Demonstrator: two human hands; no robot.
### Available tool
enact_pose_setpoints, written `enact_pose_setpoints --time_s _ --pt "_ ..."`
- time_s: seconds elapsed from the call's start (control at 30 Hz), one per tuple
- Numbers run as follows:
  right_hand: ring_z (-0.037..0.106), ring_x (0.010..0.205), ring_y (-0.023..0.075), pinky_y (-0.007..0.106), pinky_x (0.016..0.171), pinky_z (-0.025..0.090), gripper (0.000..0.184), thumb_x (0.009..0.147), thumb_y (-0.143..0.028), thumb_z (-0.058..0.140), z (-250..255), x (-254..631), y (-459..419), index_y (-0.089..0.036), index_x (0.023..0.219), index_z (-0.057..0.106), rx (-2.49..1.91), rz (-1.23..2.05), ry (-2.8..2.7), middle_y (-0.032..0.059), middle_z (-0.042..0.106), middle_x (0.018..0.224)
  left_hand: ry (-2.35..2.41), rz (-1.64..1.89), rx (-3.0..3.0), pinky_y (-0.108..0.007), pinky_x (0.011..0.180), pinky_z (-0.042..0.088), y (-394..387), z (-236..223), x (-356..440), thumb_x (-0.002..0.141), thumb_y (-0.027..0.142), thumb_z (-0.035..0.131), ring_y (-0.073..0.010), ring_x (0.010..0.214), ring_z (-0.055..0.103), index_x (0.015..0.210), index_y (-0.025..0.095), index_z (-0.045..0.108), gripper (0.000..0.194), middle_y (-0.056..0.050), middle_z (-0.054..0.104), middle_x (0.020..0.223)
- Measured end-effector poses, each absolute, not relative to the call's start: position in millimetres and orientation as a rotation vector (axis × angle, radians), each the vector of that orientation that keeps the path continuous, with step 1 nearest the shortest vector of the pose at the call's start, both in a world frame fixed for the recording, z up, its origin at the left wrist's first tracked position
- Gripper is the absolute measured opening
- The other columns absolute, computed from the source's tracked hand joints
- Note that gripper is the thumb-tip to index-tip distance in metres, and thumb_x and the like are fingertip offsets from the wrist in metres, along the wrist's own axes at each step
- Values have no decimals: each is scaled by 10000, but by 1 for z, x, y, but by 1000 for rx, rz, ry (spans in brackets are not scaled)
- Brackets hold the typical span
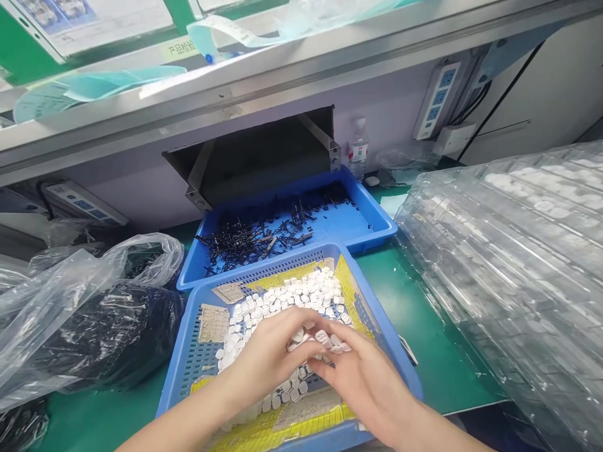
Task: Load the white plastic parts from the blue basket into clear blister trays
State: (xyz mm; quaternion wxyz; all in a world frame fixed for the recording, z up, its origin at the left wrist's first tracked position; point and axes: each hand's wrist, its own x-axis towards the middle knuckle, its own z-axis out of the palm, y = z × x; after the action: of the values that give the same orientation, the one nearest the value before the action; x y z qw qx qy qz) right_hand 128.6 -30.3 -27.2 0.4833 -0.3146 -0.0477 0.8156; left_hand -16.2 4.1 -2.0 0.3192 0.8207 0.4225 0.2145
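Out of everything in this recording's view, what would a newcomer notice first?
Probably the left hand and right hand, cupped around small white pieces above a blue perforated basket. Behind it, black parts clutter a blue tray; clear plastic trays fill the right side.

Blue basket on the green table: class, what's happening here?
A person's left hand and right hand are cupped together over the blue basket, with several small white pieces between them. Many more lie in the basket below. Behind it, a blue tray holds scattered black parts, and clear plastic trays stand to the right.
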Motion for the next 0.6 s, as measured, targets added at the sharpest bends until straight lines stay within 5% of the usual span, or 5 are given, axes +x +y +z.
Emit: enact_pose_setpoints --time_s 0.23,0.43,0.6 --pt "359 535 69 207 519 303 349 631 -366 696 -24 126 -32 -149 895 625 -925 1906 -475 -15 488 627 1107 718 2277 -233 680 476 1 -9 -17 792 339 532 -148 779 590 1002 187 531 258 -44 631 894" --pt "326 491 70 231 499 254 289 652 -408 661 -23 128 -32 -133 728 621 -969 1829 -631 -32 441 521 960 631 2131 -245 696 481 -3 -16 -16 759 333 583 -141 735 603 1128 179 472 414 -50 647 870" --pt "321 453 60 225 472 235 276 671 -409 644 -26 130 -34 -135 680 608 -1031 1733 -664 -40 419 480 1004 701 2052 -222 669 465 -2 -11 -16 788 313 548 -126 735 593 992 206 569 232 -17 649 844"
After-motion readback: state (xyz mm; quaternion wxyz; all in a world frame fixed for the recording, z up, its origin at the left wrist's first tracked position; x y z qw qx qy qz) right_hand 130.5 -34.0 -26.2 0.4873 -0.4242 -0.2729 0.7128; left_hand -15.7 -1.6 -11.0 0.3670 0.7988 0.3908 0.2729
